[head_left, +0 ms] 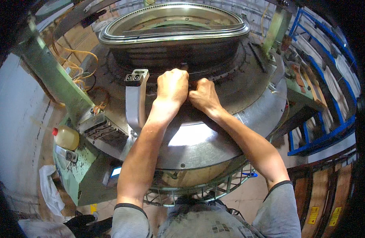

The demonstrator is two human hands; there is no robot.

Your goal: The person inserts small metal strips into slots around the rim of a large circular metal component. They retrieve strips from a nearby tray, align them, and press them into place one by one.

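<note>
Both of my hands are at the foot of a drum point(166, 53), the upright ring-topped part of a large round machine that looks like a circular knitting machine. My left hand point(172, 85) is closed in a fist, knuckles up, with a small dark piece point(184, 66) showing just beyond it. Close beside it on the right, my right hand point(204, 95) is closed too, its fingers curled toward the left one. Whatever either hand grips is hidden under the fingers. A grey metal bracket point(135, 99) with two round holes on top stands left of my left wrist.
The machine's broad metal ring point(190, 137) curves under my forearms. A green upright point(57, 69) rises on the left, near orange cables point(77, 53). A red-capped plastic bottle point(66, 137) stands at the left. Blue racking point(325, 146) with white material is on the right.
</note>
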